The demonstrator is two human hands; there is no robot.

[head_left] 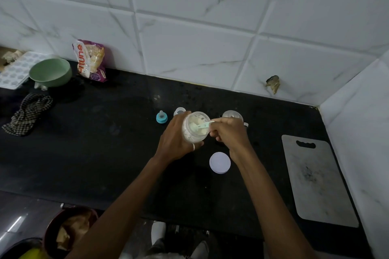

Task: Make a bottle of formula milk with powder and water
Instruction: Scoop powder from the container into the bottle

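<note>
My left hand (175, 140) grips a clear powder jar (194, 127), tilted with its mouth toward me; clumpy white powder shows inside. My right hand (228, 133) pinches a pale green scoop (203, 125) whose bowl is inside the jar's mouth. The jar's white lid (220, 162) lies flat on the black counter just below my hands. A blue teat ring with its nipple (161, 117) stands left of the jar. A small clear cap (179, 111) sits behind my left hand. A clear round vessel (232, 115), perhaps the bottle, is partly hidden behind my right hand.
A grey cutting board (317, 183) lies at the right, near the counter's front edge. At the far left are a green bowl (50, 71), a snack packet (91, 60) against the tiled wall, a white mould tray (14, 69) and a checked cloth (27, 114). A bin (69, 231) stands below the counter.
</note>
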